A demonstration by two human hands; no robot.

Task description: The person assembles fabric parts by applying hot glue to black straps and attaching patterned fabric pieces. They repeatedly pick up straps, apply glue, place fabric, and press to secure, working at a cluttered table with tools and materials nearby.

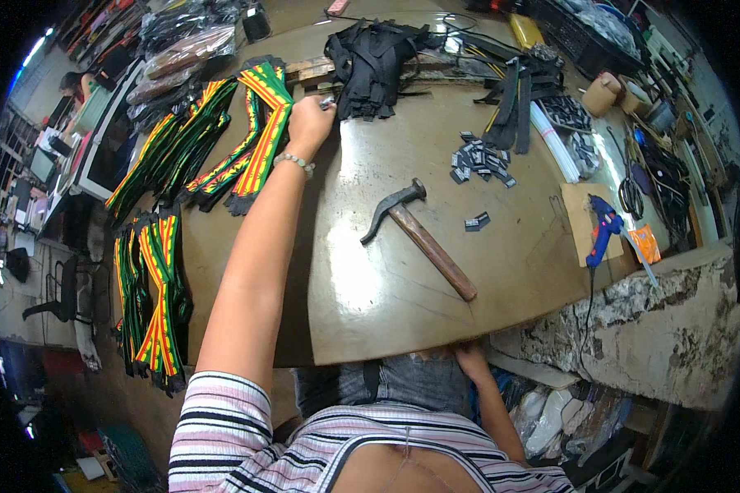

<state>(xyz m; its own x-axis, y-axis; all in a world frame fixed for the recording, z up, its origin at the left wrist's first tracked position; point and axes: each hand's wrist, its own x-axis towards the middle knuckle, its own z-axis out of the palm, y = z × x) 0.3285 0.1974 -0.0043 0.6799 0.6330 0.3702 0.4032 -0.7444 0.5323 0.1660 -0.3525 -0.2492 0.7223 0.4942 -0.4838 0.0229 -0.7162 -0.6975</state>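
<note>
My left hand (311, 125) is stretched to the far side of the table, its fingers closed around a small silvery piece that I cannot make out. It is beside a patterned band (265, 131) in yellow, red and green, and just left of a heap of black straps (370, 70). Down at the table's front edge is my right hand (470, 360), its fingers hidden beneath the edge. A hammer (432, 251) with a wooden handle lies mid-table, between the hands and touched by neither.
Small black-and-silver pieces (478, 158) lie piled on the table (386, 316). At right are a blue glue gun (604, 228) on cardboard and white sticks (554, 141). More patterned bands (158, 296) hang over the left edge. Plastic-wrapped bundles (185, 62) sit far left.
</note>
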